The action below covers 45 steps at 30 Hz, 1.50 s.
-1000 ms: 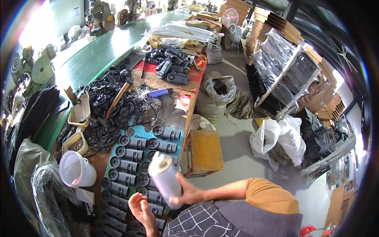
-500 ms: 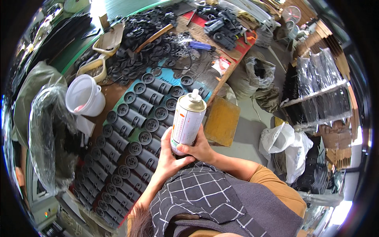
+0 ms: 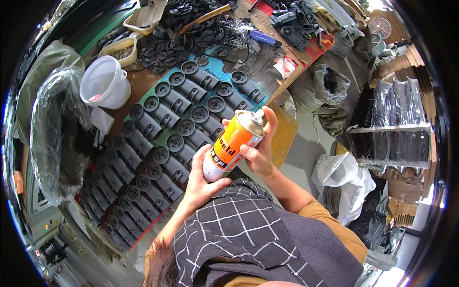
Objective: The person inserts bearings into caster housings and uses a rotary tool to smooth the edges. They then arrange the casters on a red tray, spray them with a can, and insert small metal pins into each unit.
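Observation:
Both hands hold a spray can (image 3: pixel 231 145) in front of my apron, its orange and white label facing up and its top leaning to the right. My left hand (image 3: pixel 201 179) wraps round the lower end. My right hand (image 3: pixel 260 148) grips the upper part, thumb on the side and index finger raised beside the white nozzle (image 3: pixel 259 114). Just beyond and to the left, several dark grey plastic housings (image 3: pixel 165 113) lie in slanting rows on the table, each with a round ringed end.
A white bucket (image 3: pixel 106 83) stands on the table's left, near a clear plastic bag (image 3: pixel 62 134). Black loose parts (image 3: pixel 191 36), a wooden-handled tool (image 3: pixel 204 19) and a blue tool (image 3: pixel 263 38) lie at the back. White sacks (image 3: pixel 342 182) stand on the floor at right.
The can has turned so its orange side shows, and tilts more to the right. My right hand has moved up toward the nozzle. The view has shifted slightly.

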Motion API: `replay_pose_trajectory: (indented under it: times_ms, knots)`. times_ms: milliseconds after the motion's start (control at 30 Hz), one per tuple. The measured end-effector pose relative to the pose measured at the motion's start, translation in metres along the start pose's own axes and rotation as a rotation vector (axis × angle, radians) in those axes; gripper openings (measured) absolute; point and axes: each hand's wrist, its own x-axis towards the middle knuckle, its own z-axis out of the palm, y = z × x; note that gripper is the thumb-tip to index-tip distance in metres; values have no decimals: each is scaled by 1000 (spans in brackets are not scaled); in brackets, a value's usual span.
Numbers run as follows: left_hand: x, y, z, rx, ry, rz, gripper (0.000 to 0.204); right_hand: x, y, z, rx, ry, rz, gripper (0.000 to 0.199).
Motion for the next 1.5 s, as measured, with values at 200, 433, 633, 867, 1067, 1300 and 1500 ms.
replay_pose_trajectory:
  times_ms: [200, 433, 633, 867, 1067, 1300, 1500]
  knots:
    - [6, -11, 18, 540, 125, 38, 89, 10, 0, -12, -336, 162, 109, 76]
    - [24, -30, 37, 670, 223, 270, 99, 35, 12, -17, -236, 257, 201, 74]
    - [36, -36, 34, 699, -3, 161, 80, 140, -3, -82, -1037, -31, 176, 67]
    - [30, -33, 5, 470, 342, -100, 41, 227, 60, -187, -1779, -584, 557, 66]
    - [37, -29, 7, 365, 441, -132, 39, 224, 56, -158, -1618, -646, 630, 68]
    - [33, -24, 3, 332, 470, -138, 37, 195, 69, -110, -1813, -833, 502, 67]
    - [21, -22, -4, 316, 550, -137, 36, 169, 63, -82, -1681, -1054, 447, 66]
